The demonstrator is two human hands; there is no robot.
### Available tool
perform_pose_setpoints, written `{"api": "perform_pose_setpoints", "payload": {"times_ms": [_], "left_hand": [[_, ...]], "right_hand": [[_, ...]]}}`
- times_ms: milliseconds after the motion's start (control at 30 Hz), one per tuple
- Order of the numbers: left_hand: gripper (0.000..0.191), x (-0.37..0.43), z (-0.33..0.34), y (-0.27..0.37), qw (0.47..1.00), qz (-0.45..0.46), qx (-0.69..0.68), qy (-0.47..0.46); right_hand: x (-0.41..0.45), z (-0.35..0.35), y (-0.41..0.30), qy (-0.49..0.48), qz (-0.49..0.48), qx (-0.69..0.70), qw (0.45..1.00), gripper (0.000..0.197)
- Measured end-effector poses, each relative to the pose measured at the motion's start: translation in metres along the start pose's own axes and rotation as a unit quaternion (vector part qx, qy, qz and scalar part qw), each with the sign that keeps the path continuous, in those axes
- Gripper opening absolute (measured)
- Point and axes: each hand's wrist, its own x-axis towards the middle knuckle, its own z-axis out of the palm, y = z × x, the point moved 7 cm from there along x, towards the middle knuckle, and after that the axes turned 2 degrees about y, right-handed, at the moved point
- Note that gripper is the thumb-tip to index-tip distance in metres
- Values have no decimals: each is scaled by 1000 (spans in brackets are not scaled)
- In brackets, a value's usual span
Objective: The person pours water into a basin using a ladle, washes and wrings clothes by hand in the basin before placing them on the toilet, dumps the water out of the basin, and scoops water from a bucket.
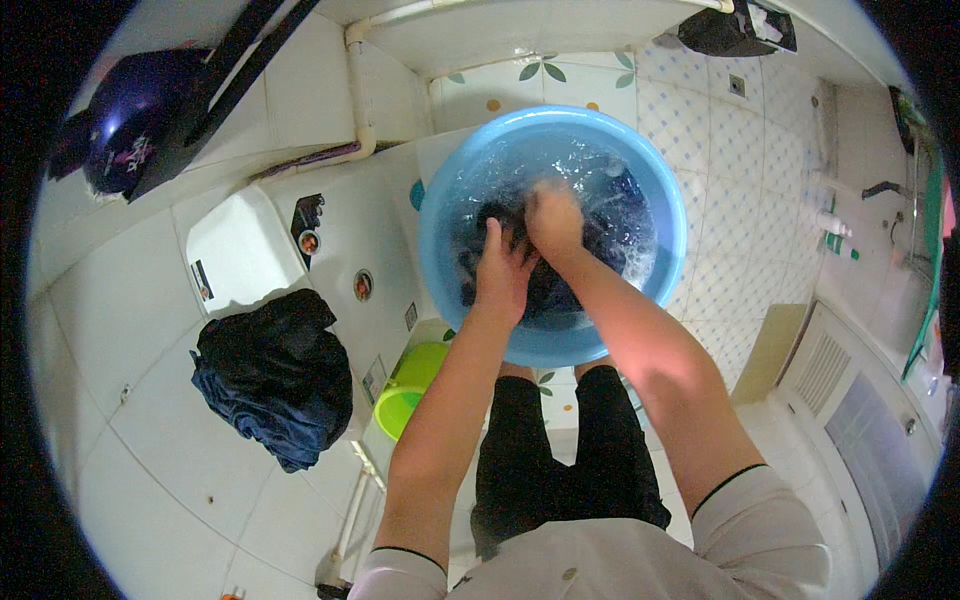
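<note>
A round light-blue plastic basin [671, 247] holds water and dark wet cloth [551, 292] before me. My left hand [504, 274] is at the left of the cloth, thumb raised and fingers against a dark bunched fold. Right beside it, my right hand [555, 217] is curled into a blurred fist on the same cloth. The two hands almost meet over the middle of the basin. Suds and ripples show on the water at the right, and part of the cloth lies under the surface.
Left of the basin, dark black and blue clothes [274, 375] are heaped on a white appliance [244, 247]. A lime-green bucket [412, 382] lies near my left forearm. Pipes [360, 97] run along the wall, and a louvered door [825, 367] stands at the right.
</note>
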Motion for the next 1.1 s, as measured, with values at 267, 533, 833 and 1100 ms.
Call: {"api": "perform_pose_setpoints", "payload": {"times_ms": [267,533,833,1100], "left_hand": [[58,0,-7,47,972,-47,-142,-182],[47,-28,-5,-6,997,-23,-62,-28],[59,-9,-11,47,988,-68,-116,-81],[48,-22,-5,31,997,49,16,-53]], "right_hand": [[-61,-27,-99,-137,97,348,922,24],[52,-7,-32,-5,59,71,996,29],[-61,-37,-103,-54,93,362,926,23],[28,4,-22,32,120,159,979,25]]}}
